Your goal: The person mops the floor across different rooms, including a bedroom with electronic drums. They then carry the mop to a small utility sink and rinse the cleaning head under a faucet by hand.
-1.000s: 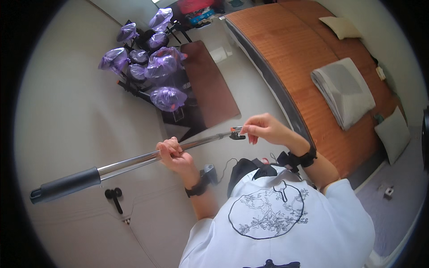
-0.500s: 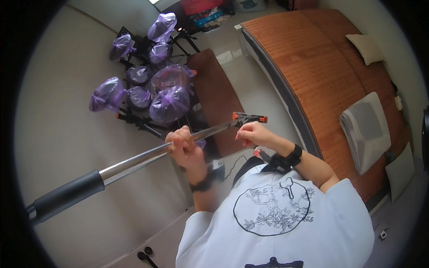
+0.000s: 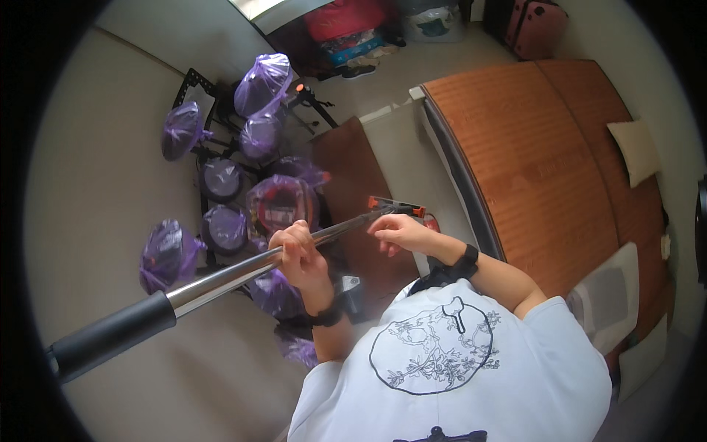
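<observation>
Beside me is a wide bed topped with a reddish-brown striped mat. Left of the bed, a dark-brown rectangular floor mat lies on glossy pale flooring that catches soft light. Right of the bed rises a plain, pale wall.

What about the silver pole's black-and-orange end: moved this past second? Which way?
Yes: the pole's end went from below the brown rectangular floor mat to overlapping its right edge, upward against it; camera moved too.
</observation>
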Demonstrator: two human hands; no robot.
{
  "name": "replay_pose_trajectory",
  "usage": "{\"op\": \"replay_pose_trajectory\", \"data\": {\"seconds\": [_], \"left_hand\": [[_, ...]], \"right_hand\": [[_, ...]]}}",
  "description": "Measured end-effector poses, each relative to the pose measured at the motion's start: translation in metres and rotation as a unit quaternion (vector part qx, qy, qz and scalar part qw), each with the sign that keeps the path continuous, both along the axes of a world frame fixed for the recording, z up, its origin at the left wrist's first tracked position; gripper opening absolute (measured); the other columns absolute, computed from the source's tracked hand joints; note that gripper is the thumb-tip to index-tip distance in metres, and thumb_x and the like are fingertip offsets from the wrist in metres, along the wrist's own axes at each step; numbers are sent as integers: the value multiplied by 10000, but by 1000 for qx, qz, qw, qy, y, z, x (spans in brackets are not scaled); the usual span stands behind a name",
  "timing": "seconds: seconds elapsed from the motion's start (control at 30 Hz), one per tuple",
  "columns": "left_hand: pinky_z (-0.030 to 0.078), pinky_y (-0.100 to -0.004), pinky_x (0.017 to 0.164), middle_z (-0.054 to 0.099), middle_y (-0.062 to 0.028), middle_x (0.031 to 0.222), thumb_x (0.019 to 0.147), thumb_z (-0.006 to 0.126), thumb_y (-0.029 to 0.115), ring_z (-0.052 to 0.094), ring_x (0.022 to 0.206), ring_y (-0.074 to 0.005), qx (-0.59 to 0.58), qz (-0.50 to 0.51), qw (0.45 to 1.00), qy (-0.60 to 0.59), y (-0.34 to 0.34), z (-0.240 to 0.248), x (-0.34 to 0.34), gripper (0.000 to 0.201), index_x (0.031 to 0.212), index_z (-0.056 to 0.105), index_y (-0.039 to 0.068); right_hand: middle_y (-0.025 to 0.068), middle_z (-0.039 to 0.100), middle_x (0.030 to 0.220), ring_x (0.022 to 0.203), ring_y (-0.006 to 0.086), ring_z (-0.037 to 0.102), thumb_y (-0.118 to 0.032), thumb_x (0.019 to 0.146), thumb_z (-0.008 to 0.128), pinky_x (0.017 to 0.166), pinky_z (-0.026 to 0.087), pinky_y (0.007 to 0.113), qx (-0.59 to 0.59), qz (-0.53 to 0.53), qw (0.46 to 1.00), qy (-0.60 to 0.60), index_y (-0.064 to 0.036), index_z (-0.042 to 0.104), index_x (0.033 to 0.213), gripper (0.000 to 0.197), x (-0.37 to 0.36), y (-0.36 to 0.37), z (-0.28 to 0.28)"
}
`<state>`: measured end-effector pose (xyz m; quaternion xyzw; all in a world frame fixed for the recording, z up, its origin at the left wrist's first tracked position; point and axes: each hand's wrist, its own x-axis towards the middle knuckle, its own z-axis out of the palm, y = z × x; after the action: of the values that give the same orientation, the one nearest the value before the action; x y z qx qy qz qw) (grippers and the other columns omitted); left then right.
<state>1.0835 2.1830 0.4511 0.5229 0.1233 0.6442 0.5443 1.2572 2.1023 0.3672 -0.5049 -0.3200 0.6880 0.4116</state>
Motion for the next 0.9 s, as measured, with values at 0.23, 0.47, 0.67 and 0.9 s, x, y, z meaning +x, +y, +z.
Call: {"op": "replay_pose_trajectory", "data": {"seconds": [0.23,0.47,0.67,0.9], "left_hand": [[238,-268,542,318,32,430,848,493,248,251,401,-72,32,-45,998,25,128,22,96,352,550,356,121],[234,-253,541,305,42,425,843,494,255,256,401,-69,35,-47,998,31,263,27,165,352,549,350,124],[230,-253,539,309,42,427,837,492,235,251,400,-66,28,-72,997,18,392,15,220,327,561,360,120],[226,-253,498,336,28,455,824,505,184,271,418,-71,-9,-147,989,27,527,7,297,293,577,366,110]], "right_hand": [[120,549,1032,743,122,570,-145,807,521,657,503,241,105,133,985,-9,-175,210,1360,635,66,162,20],[104,528,1098,783,104,537,-110,754,529,666,471,237,141,90,982,93,-165,220,1356,679,115,302,6],[58,539,1028,794,106,535,-87,746,481,656,469,243,146,54,981,120,-133,332,1312,587,165,426,-2],[80,515,1128,966,154,534,-99,776,482,774,465,270,69,-9,995,70,-90,385,1269,503,235,546,7]]}}
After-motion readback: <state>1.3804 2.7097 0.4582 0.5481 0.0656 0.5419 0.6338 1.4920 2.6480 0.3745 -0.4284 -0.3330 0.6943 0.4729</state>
